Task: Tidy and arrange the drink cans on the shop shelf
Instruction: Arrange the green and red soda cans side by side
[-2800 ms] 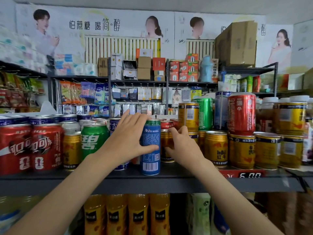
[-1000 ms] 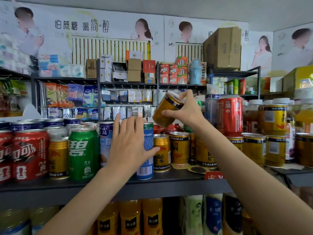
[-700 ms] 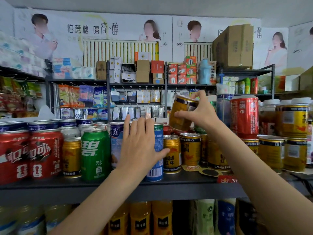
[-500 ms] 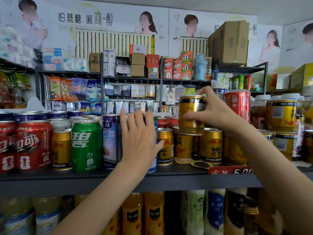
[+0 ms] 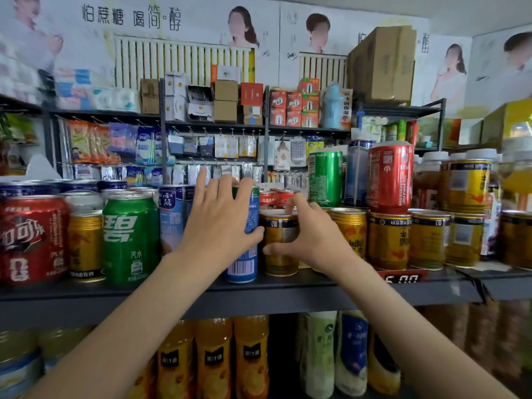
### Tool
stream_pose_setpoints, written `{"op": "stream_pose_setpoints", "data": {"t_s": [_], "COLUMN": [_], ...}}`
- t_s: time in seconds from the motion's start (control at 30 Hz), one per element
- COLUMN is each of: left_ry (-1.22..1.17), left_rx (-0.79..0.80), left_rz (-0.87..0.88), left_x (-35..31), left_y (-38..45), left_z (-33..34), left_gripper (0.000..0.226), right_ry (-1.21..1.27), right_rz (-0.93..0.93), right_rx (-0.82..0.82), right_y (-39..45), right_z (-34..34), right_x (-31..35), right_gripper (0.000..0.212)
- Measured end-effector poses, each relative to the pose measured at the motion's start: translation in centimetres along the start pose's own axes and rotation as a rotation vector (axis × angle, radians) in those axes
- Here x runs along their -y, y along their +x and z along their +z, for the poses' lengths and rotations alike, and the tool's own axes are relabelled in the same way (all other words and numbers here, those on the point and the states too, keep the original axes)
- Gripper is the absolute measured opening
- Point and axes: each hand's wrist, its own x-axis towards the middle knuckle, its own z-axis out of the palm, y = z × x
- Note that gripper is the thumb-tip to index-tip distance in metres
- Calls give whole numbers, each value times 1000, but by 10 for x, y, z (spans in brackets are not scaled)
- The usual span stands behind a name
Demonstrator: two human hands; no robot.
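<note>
Our left hand (image 5: 221, 226) wraps the blue can (image 5: 247, 249); our right hand (image 5: 313, 237) pinches the gold can (image 5: 280, 243) on the shelf (image 5: 288, 295), at 3 o'clock of blue. A bump could knock over the red can (image 5: 390, 177) stacked at 2 o'clock

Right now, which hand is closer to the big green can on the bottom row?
Left. The left hand rests on the blue can, two cans right of the green can. The right hand grips a gold can farther right.

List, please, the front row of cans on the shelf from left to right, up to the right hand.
Red cola can → small gold can → green can → pale blue can → blue can under the left hand → gold can in the right hand.
</note>
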Motion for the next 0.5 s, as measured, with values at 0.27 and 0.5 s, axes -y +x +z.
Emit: {"op": "stream_pose_setpoints", "data": {"t_s": [0.27, 0.5], "left_ry": [122, 97], "left_rx": [-154, -146], "left_rz": [32, 89], "left_x": [4, -3], "left_y": [-4, -8], "left_z": [19, 15], "left_gripper": [70, 71], "right_ry": [68, -379], "right_rz": [-34, -72], "right_rx": [114, 661], "right_y": [18, 73], "right_z": [-48, -52], "right_x": [-15, -15], "right_gripper": [46, 76]}}
